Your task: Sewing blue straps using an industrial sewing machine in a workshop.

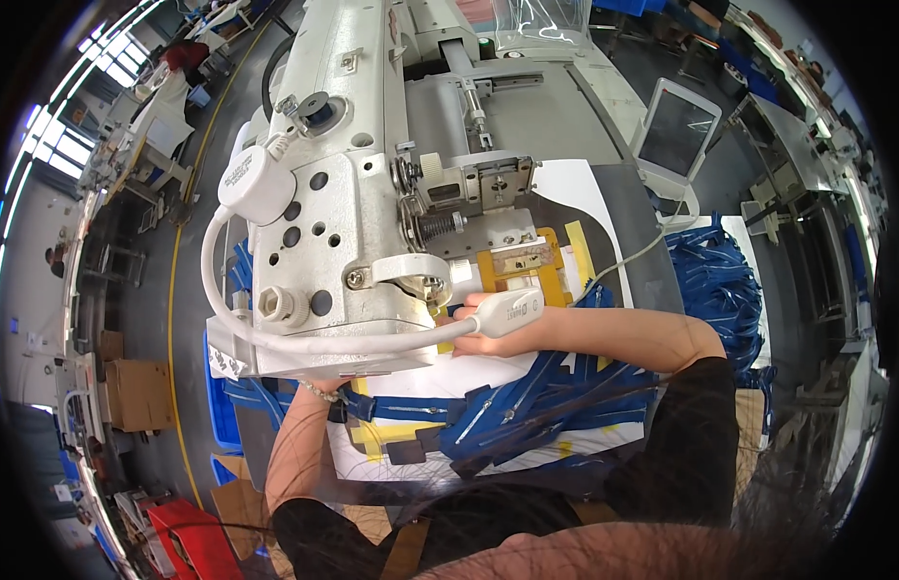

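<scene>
A large white sewing machine (372, 217) stands over the worktable in front of me. My right hand (512, 336) is beside the needle area, its fingers bent inward; a white switch box (510, 311) on a cable covers part of it, and whatever the fingertips grip is hidden. Just beyond lies a yellow-brown clamp frame (486, 266). My left hand is behind the machine head; only the wrist with its beaded bracelet (322, 391) shows, close to a blue zipper strip (403, 409). More blue zippers (512, 414) lie overlapping across the white board (357, 462) near me.
A heap of blue zippers (715, 290) rests at the right. Behind it, a screen on a stand (676, 130) has a cable crossing the table. On the left are a blue crate (220, 411), a cardboard box (138, 394) and a red bin (193, 541).
</scene>
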The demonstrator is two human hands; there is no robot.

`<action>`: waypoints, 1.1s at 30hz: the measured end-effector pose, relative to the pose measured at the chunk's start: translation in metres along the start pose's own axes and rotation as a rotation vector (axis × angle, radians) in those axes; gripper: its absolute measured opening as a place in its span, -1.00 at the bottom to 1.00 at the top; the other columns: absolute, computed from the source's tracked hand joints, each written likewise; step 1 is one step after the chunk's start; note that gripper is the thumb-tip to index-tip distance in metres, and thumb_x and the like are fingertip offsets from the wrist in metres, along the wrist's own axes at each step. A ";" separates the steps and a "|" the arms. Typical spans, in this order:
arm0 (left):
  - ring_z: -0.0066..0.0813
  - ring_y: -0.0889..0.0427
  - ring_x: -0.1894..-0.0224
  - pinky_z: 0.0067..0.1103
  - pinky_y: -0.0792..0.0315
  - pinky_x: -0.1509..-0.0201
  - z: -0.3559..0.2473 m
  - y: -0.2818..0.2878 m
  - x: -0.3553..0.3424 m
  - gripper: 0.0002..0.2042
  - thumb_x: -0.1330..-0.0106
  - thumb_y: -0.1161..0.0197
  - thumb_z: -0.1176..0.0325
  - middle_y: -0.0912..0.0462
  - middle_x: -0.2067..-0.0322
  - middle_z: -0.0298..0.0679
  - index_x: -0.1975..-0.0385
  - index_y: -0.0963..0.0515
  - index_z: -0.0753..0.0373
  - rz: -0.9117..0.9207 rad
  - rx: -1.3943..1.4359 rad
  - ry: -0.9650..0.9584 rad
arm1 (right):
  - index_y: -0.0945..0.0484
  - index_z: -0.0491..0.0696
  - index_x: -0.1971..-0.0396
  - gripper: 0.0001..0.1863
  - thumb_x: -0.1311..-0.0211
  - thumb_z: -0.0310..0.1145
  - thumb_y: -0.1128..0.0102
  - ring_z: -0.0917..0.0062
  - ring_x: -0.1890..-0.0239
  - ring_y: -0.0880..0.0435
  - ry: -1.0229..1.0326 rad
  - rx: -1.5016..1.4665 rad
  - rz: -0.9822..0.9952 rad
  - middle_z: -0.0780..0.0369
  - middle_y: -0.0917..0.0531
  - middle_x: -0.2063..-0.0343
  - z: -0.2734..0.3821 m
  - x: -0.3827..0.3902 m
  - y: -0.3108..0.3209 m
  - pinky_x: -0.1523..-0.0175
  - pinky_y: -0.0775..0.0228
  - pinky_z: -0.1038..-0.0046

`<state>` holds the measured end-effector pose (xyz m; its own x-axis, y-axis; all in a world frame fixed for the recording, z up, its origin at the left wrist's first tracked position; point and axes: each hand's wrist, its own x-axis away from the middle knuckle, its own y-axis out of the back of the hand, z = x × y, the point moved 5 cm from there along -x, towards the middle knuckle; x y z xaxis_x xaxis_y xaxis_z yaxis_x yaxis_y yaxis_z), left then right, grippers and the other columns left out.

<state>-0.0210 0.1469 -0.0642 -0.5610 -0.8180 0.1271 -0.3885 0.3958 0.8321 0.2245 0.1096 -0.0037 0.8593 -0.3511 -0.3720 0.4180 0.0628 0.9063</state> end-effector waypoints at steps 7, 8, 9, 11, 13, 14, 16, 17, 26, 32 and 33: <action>-0.26 -0.41 -0.05 -0.39 -0.29 -0.12 0.022 -0.002 -0.020 -0.56 -0.15 -0.20 0.08 -0.49 0.04 -0.22 0.00 -0.44 0.11 -0.015 -0.011 -0.008 | -0.45 -0.02 0.09 -0.61 -0.17 -0.10 -0.03 0.47 0.31 -0.50 -0.083 -0.007 -0.085 0.26 -0.51 0.39 -0.006 0.011 -0.024 0.18 -0.36 0.51; -0.26 -0.42 -0.05 -0.39 -0.29 -0.12 0.022 -0.003 -0.022 -0.56 -0.14 -0.21 0.09 -0.50 0.04 -0.22 0.00 -0.45 0.11 -0.015 -0.011 -0.015 | -0.43 -0.02 0.06 -0.58 -0.17 -0.09 -0.02 0.47 0.30 -0.50 -0.102 -0.002 -0.024 0.26 -0.50 0.38 -0.007 0.013 -0.028 0.16 -0.35 0.51; -0.26 -0.42 -0.04 -0.39 -0.29 -0.12 0.023 -0.003 -0.021 -0.56 -0.14 -0.21 0.09 -0.50 0.05 -0.22 0.00 -0.45 0.12 -0.017 -0.009 -0.016 | -0.43 -0.01 0.03 -0.56 -0.16 -0.08 -0.03 0.47 0.29 -0.50 -0.062 0.043 -0.042 0.26 -0.50 0.38 -0.005 0.013 -0.028 0.16 -0.35 0.52; -0.26 -0.43 -0.04 -0.39 -0.29 -0.11 0.024 -0.005 -0.020 -0.57 -0.13 -0.22 0.10 -0.51 0.05 -0.21 0.01 -0.45 0.12 -0.021 -0.008 -0.016 | -0.42 0.00 0.00 -0.54 -0.16 -0.08 -0.04 0.47 0.28 -0.50 -0.013 0.088 -0.061 0.26 -0.49 0.38 -0.002 0.012 -0.026 0.16 -0.35 0.52; -0.26 -0.43 -0.03 -0.40 -0.30 -0.11 0.026 -0.008 -0.018 -0.57 -0.13 -0.23 0.10 -0.51 0.06 -0.21 0.02 -0.46 0.13 -0.026 -0.002 -0.019 | -0.42 0.00 0.00 -0.56 -0.16 -0.11 -0.05 0.48 0.27 -0.50 -0.010 0.081 -0.123 0.28 -0.49 0.36 -0.001 0.013 -0.019 0.17 -0.36 0.51; -0.26 -0.44 -0.02 -0.40 -0.30 -0.10 0.026 -0.009 -0.016 -0.57 -0.13 -0.23 0.11 -0.51 0.06 -0.21 0.02 -0.46 0.13 -0.032 0.002 -0.024 | -0.42 0.01 0.00 -0.57 -0.16 -0.12 -0.05 0.48 0.27 -0.49 -0.008 0.095 -0.059 0.28 -0.48 0.36 -0.001 0.013 -0.019 0.18 -0.36 0.50; -0.27 -0.44 -0.02 -0.40 -0.30 -0.10 0.027 -0.012 -0.010 -0.57 -0.12 -0.24 0.11 -0.52 0.07 -0.21 0.03 -0.46 0.14 -0.044 0.005 -0.036 | -0.44 -0.03 0.05 -0.61 -0.17 -0.16 -0.05 0.48 0.25 -0.49 -0.004 0.162 0.039 0.28 -0.48 0.32 -0.001 0.012 -0.019 0.19 -0.38 0.47; -0.27 -0.45 -0.01 -0.40 -0.31 -0.10 0.027 -0.014 -0.008 -0.57 -0.12 -0.24 0.11 -0.52 0.08 -0.21 0.03 -0.46 0.14 -0.046 0.004 -0.042 | -0.44 -0.03 0.05 -0.61 -0.17 -0.16 -0.05 0.48 0.25 -0.49 0.014 0.162 0.030 0.28 -0.48 0.32 0.001 0.012 -0.016 0.19 -0.38 0.47; -0.28 -0.39 -0.09 -0.37 -0.23 -0.19 -0.031 -0.019 0.011 -0.45 -0.08 -0.27 0.01 -0.47 0.00 -0.20 -0.04 -0.41 0.14 0.040 0.273 0.131 | -0.44 -0.07 0.42 -0.91 -0.12 -0.38 -0.06 0.52 0.41 -0.46 0.236 0.435 -0.186 0.30 -0.44 0.42 0.015 -0.001 -0.003 0.43 -0.36 0.60; -0.11 -0.48 0.08 -0.35 -0.29 -0.04 -0.082 0.009 0.021 -0.42 -0.02 -0.21 -0.17 -0.56 0.18 -0.11 0.16 -0.53 0.25 -0.224 -0.291 0.050 | -0.38 0.02 0.69 -0.82 0.00 -0.36 -0.17 0.60 0.51 -0.50 0.033 0.185 -0.158 0.33 -0.34 0.66 0.021 -0.003 0.022 0.49 -0.37 0.58; -0.12 -0.45 0.06 -0.30 -0.21 -0.07 -0.084 0.009 0.022 -0.46 -0.03 -0.19 -0.15 -0.54 0.19 -0.12 0.16 -0.55 0.19 -0.194 -0.281 0.071 | -0.46 -0.01 0.58 -0.84 -0.01 -0.28 -0.22 0.52 0.48 -0.53 -0.100 0.105 -0.096 0.30 -0.44 0.60 0.017 -0.004 0.021 0.46 -0.38 0.54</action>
<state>0.0242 0.0974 -0.0085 -0.4403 -0.8976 -0.0193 -0.2610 0.1074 0.9594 0.2243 0.0964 0.0204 0.7811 -0.4423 -0.4407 0.4591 -0.0715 0.8855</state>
